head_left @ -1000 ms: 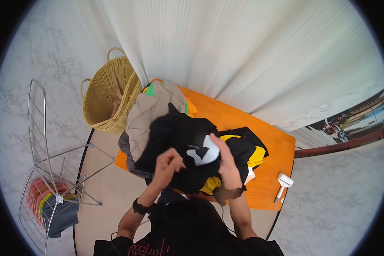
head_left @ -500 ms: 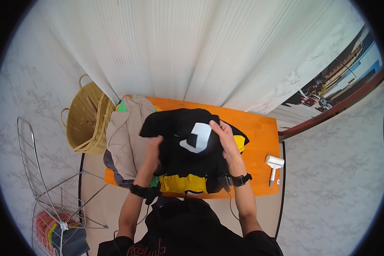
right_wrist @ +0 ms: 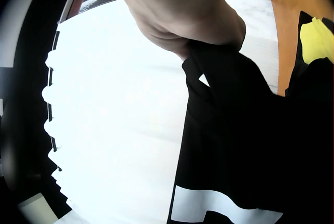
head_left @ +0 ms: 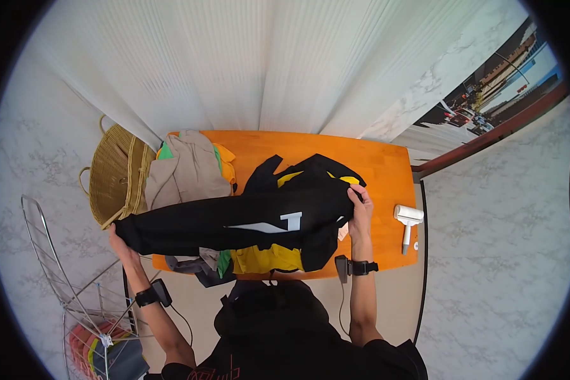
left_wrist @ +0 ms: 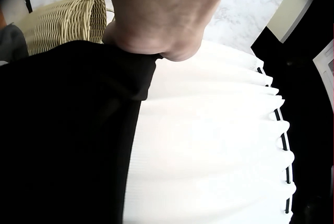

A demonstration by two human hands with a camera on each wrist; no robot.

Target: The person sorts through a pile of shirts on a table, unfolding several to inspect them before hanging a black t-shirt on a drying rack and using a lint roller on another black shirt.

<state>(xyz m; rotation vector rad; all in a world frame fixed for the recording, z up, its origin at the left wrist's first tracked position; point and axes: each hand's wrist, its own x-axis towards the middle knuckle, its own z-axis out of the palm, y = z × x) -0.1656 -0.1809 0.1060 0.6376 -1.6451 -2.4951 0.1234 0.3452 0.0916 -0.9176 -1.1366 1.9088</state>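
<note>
A long black garment with a white print is stretched sideways between my two hands, over the front of the table. My left hand pinches its left end, out past the table's left edge. On the other side my right hand grips the cloth near its right end, with the thumb on top. In the right wrist view the garment hangs in folds from the fingers. Under and behind it lie more black and yellow clothes, partly covered. Both hands' fingertips are largely hidden in the wrist views.
Grey-beige clothes are heaped at the left of the orange table. A lint roller lies at the right. Beyond the table's left edge stand a wicker basket and a metal drying rack. A white curtain hangs behind.
My left hand has moved out to the left, drawing the bunched black garment into a long, flat stretch. My right hand has shifted slightly right and keeps its grip.
</note>
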